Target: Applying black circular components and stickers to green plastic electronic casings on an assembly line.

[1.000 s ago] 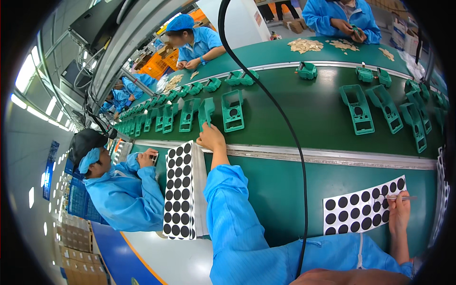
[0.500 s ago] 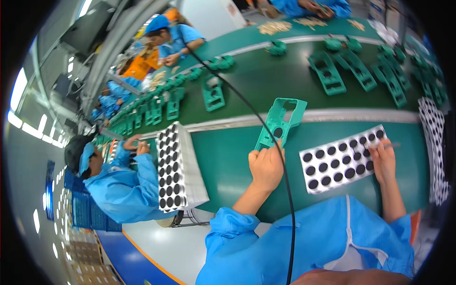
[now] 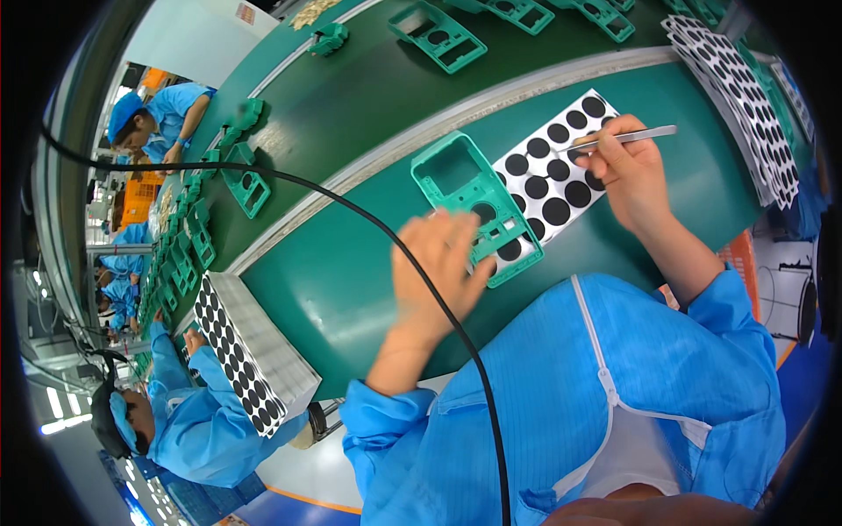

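Note:
A green plastic housing (image 3: pixel 456 167) with a large square opening lies over the left end of a white sheet of round black stickers (image 3: pixel 537 188). At the housing's left edge is my left hand (image 3: pixel 434 267), slightly blurred, fingers stretched out and thumb apart, touching or just above the plastic. My right hand (image 3: pixel 630 171) grips a pair of metal tweezers (image 3: pixel 649 134) between thumb and fingers. Their tips are over the upper part of the sheet, among the black dots; whether a sticker is between them is too small to tell.
To the left stands a thick stack of sticker sheets (image 3: pixel 263 342), beside a co-worker in blue (image 3: pixel 206 430). More sheets (image 3: pixel 745 105) lie at the right. Green housings (image 3: pixel 438 37) rest on the belt beyond the metal rail (image 3: pixel 517 95). A black cable (image 3: pixel 386 232) crosses the view.
The green housing has come down onto the sheet's left end, and my left hand's fingers have spread from their grip. My right hand's tweezers remain over the sheet. The view has turned.

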`<state>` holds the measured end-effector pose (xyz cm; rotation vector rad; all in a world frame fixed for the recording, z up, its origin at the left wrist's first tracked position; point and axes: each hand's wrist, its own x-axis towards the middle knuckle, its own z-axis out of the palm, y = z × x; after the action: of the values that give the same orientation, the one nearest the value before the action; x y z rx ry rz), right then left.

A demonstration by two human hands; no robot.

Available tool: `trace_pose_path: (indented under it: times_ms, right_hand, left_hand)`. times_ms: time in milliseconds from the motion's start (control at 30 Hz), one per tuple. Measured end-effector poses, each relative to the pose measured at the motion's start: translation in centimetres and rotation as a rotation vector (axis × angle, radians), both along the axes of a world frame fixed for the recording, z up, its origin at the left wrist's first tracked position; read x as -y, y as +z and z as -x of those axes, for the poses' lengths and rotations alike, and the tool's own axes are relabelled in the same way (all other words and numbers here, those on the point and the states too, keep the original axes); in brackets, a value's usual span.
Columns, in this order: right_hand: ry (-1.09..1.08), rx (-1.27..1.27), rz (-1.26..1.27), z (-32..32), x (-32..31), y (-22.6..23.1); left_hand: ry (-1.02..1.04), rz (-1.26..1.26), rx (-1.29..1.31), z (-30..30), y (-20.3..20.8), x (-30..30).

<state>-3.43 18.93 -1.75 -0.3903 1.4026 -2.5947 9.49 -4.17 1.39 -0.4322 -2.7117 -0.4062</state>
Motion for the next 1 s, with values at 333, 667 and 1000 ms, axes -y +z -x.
trace_pose_path:
  times_ms: [333,667,1000]
  right_hand:
    - [0.143,0.028,-0.087,-3.9,5.4,-2.0]
    - [0.131,0.021,-0.126,-3.8,6.2,-2.1]
    - [0.128,0.002,-0.176,-3.6,6.0,-2.3]
  left_hand:
    - [-0.008,-0.033,-0.093,2.0,-3.7,2.8]
    - [-0.035,-0.079,-0.099,2.3,-4.2,3.1]
    - [-0.038,-0.067,-0.081,2.3,-4.4,3.1]
